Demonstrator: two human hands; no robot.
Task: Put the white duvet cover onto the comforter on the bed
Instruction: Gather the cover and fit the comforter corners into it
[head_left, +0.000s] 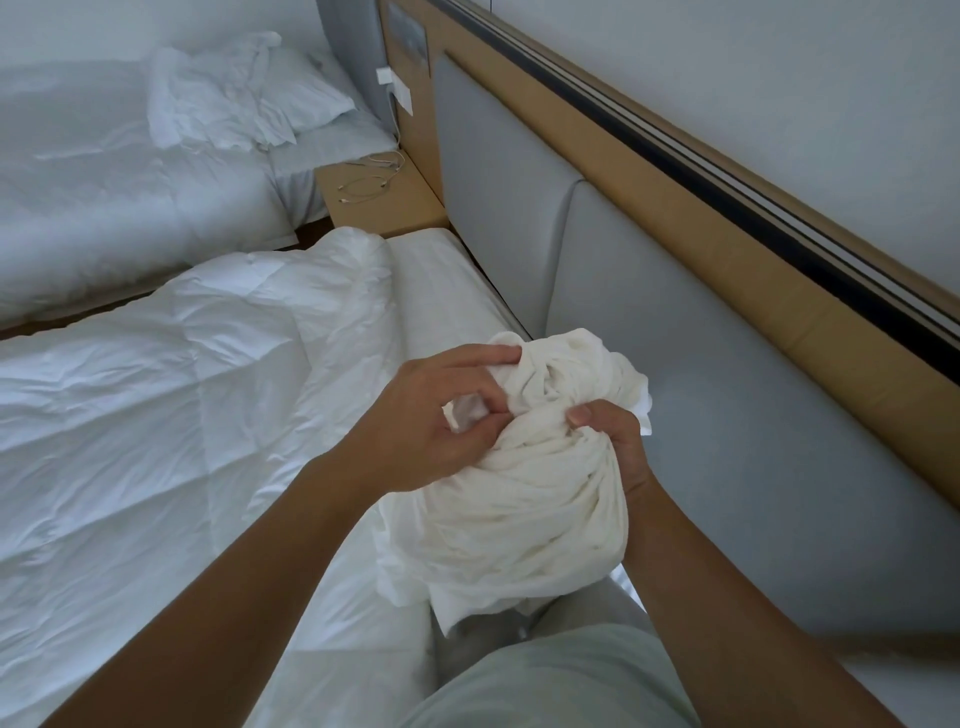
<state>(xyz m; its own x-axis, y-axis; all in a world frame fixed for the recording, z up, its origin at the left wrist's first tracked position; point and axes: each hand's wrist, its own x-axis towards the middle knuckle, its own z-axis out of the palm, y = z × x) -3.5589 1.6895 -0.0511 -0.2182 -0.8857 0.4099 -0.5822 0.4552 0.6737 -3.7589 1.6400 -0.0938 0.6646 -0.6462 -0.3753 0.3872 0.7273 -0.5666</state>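
The white duvet cover (535, 499) is bunched into a tight bundle, held up near the head of the bed. My left hand (436, 415) pinches folds at the bundle's top left, fingers curled into the cloth. My right hand (618, 447) grips the gathered neck of the bundle from the right, thumb on top. The quilted white comforter (156, 395) lies spread and wrinkled over the bed to the left, below the bundle. The lower end of the cover hangs down toward my lap.
A grey padded headboard (701, 395) with a wooden frame runs along the right. A wooden nightstand (379, 202) with white cables stands between the beds. A second bed (104, 197) with crumpled pillows lies at the far left. A white pillow (441, 280) lies at the head.
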